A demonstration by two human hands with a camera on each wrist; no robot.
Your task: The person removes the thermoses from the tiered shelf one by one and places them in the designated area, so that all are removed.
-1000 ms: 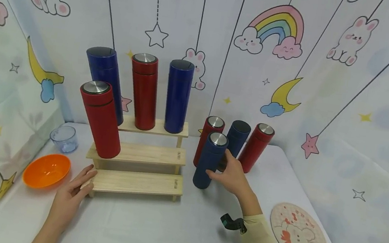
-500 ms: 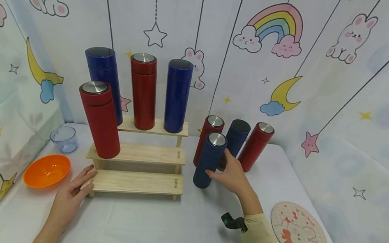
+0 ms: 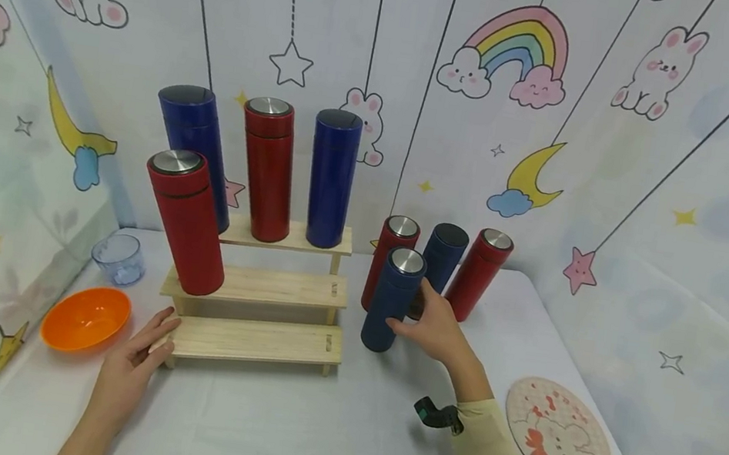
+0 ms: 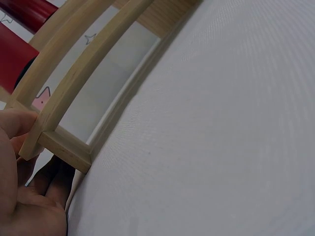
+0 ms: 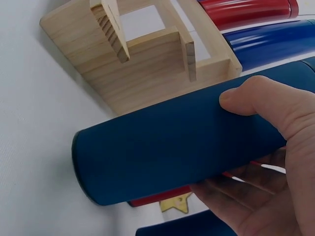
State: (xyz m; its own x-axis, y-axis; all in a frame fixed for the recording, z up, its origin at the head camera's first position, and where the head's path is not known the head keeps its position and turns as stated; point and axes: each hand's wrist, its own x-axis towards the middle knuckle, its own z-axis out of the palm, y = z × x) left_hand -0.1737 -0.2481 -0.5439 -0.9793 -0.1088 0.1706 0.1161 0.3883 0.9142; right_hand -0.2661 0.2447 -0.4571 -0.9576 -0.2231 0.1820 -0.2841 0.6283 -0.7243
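My right hand (image 3: pixel 437 331) grips a dark blue vacuum flask (image 3: pixel 388 305) with a silver lid top, thumb on the near side and fingers behind it. In the right wrist view the flask (image 5: pixel 172 142) fills the middle, and my thumb (image 5: pixel 246 96) lies along its body. My left hand (image 3: pixel 131 366) holds the left end of the lowest step of a three-step wooden stand (image 3: pixel 257 341). The left wrist view shows its fingers (image 4: pixel 17 120) round the stand's end piece (image 4: pixel 64 150). A red flask (image 3: pixel 186 226) stands on the middle step.
On the top step are two blue flasks (image 3: pixel 331 184) and a red one (image 3: pixel 268 175). Behind my right hand stand more flasks, red (image 3: pixel 480 275) and dark blue (image 3: pixel 442 254). An orange bowl (image 3: pixel 85 320) and a glass cup (image 3: pixel 120 259) sit left; a round bunny mat (image 3: pixel 559 435) lies right.
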